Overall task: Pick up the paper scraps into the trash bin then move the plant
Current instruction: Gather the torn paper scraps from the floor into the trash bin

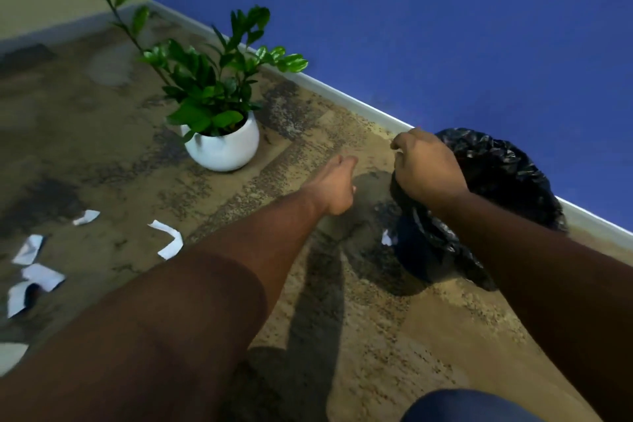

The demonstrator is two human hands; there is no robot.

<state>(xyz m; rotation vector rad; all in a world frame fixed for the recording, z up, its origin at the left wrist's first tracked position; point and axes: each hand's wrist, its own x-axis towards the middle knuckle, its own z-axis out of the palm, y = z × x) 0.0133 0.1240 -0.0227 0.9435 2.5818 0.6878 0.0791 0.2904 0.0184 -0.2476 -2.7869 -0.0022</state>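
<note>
Both bare forearms reach forward and away from the body. The left arm stretches out long and nearly straight, its hand [334,187] seen from the wrist side, fingers pointing ahead and loosely gathered, with nothing visibly held. The right arm comes in from the lower right, bent at the wrist; the right hand [423,169] shows its back to the camera, knuckles up and fingers curled downward out of sight.
</note>
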